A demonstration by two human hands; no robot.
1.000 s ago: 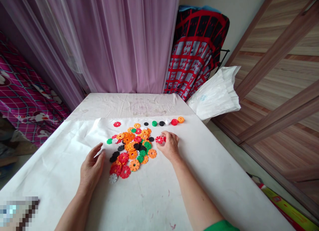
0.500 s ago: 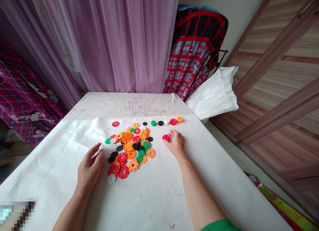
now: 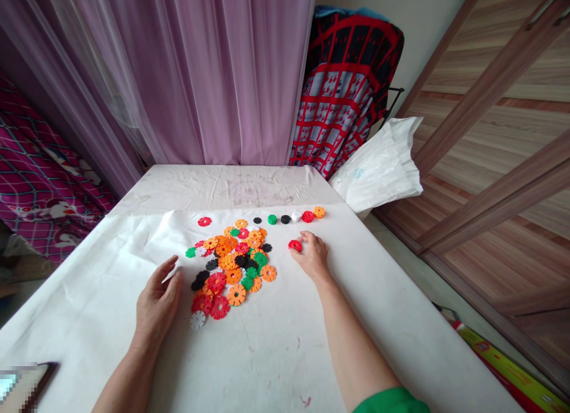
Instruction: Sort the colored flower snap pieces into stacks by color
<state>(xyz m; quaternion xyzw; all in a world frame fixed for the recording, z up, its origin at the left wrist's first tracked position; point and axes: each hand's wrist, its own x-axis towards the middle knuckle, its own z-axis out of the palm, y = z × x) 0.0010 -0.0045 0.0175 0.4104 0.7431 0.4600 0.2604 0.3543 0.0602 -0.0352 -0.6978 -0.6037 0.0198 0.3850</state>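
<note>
Head view: right hand (image 3: 314,257) pinches red disc (image 3: 294,245)

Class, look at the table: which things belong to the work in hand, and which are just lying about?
In use: right hand, red disc at its fingertips, pile of discs, row of discs beyond it, left hand beside the pile.
Lying about: white bag, checked blanket, curtain.

The red disc (image 3: 294,245), small, round and notched at its rim, sat just right of the frame's centre, pinched by the right hand (image 3: 313,257).
</note>
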